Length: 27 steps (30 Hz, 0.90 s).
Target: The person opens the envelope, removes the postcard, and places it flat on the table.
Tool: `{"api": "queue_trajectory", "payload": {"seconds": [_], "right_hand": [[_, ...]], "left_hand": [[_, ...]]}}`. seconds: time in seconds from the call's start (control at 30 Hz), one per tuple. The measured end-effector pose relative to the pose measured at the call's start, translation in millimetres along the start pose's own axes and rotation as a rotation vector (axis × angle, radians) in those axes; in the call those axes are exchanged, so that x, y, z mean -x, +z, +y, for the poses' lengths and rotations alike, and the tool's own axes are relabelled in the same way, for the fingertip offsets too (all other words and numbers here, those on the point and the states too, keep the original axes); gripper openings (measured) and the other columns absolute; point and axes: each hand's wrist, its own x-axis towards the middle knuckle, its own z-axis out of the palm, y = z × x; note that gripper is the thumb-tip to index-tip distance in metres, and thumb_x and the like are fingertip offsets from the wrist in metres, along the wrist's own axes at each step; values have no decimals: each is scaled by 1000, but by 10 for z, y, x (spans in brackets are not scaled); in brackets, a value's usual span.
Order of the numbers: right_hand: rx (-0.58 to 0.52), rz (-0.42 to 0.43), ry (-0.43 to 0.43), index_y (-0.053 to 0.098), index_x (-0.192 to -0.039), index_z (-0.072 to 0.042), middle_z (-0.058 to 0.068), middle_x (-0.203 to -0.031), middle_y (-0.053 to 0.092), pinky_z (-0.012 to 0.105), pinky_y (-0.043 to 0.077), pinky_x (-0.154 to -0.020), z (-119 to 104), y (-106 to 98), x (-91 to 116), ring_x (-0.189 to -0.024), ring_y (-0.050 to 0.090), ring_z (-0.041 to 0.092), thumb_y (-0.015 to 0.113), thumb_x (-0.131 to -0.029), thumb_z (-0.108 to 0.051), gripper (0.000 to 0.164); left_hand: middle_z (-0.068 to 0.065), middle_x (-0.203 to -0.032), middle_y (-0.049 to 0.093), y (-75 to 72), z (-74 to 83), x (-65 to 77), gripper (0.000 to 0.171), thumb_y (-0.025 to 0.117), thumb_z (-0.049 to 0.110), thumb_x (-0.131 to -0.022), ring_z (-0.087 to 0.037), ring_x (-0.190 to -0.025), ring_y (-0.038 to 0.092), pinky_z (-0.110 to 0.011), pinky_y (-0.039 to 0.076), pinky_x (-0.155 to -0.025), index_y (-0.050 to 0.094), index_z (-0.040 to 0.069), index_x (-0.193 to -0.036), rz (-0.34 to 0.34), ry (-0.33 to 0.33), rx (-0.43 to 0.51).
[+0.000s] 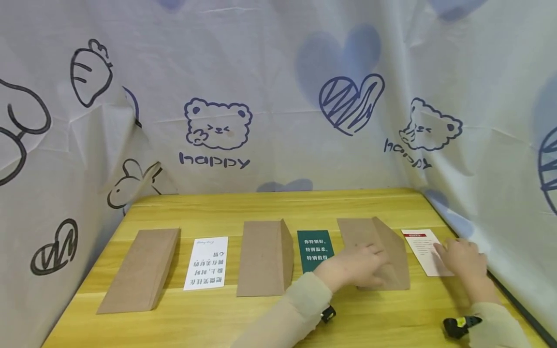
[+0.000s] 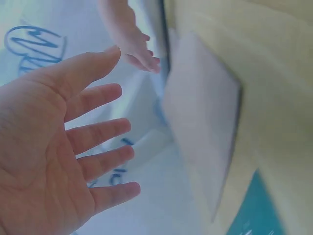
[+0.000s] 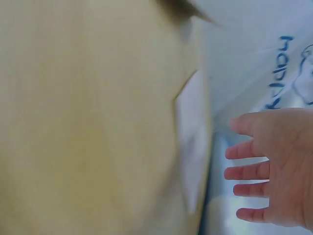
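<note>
My left hand (image 1: 357, 265) hovers over the rightmost brown paper envelope (image 1: 396, 258), covering part of it. In the left wrist view its fingers (image 2: 100, 129) are spread, and nothing lies in the palm. My right hand (image 1: 464, 261) is above the right side of a white card (image 1: 421, 253) with a red strip along its top. The right wrist view shows that hand with straight, parted fingers (image 3: 247, 172), apart from the white card lying on the table. A dark green card (image 1: 312, 244) with white lettering lies just left of the rightmost envelope, partly hidden by my left arm.
Another brown envelope (image 1: 261, 258) lies mid-table. Farther left are a white card with dark writing (image 1: 206, 263) and a third brown envelope (image 1: 139, 270). A pale printed curtain (image 1: 278, 96) hangs behind and at both sides of the yellow wood-grain table (image 1: 209, 208).
</note>
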Motion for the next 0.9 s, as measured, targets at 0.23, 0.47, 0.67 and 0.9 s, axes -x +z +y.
{"api": "queue_trajectory", "payload": {"seconds": [0.23,0.47,0.67,0.9], "right_hand": [[-19,157,-91,49,-131,6,38,-131,43,75,37,-78,-343,-344,-19,-115,36,61,39,-101,-50,64],[-63,241,-171,49,-134,3,34,-136,43,76,33,-86,-799,-656,3,-120,35,59,45,-100,-44,58],[-125,333,-246,52,-133,1,32,-136,47,74,32,-94,-1239,-803,104,-123,37,56,52,-99,-34,49],[-240,444,-333,53,-134,1,29,-135,49,70,32,-98,-1697,-813,179,-125,40,52,57,-97,-26,46]], "left_hand": [[11,-153,39,-279,-144,381,57,51,58,-94,-13,-145,33,-39,32,-119,42,35,-145,96,-28,-16],[4,-155,39,-471,-418,804,56,53,52,-95,-19,-146,32,-51,36,-115,42,32,-146,218,-99,55],[-1,-158,33,-575,-681,1158,59,54,49,-96,-26,-148,27,-52,27,-119,39,29,-149,265,-234,206],[-8,-156,38,-511,-1037,1485,58,62,41,-93,-33,-145,32,-54,25,-119,46,22,-145,423,-372,298]]}}
